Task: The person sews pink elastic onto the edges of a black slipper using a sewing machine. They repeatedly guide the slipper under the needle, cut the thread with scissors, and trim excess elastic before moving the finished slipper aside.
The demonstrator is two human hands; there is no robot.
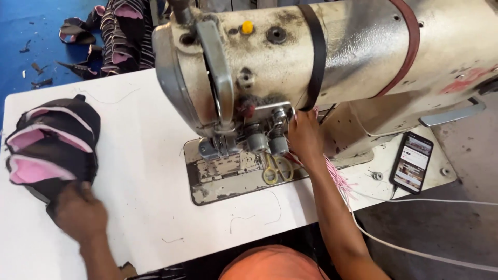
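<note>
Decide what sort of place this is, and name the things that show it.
Probably a small sewing workshop: a worn industrial sewing machine on a white table, with a stack of black-and-pink cut pieces.

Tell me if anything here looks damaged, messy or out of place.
The sewing machine is grimy, with worn paint on its bed plate. Loose thread scraps litter the white table, whose front edge is chipped. Fabric offcuts lie on the blue floor.

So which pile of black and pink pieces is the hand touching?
The left hand rests on the pile on the white table; the other pile sits beyond the table's far edge, untouched.
</note>
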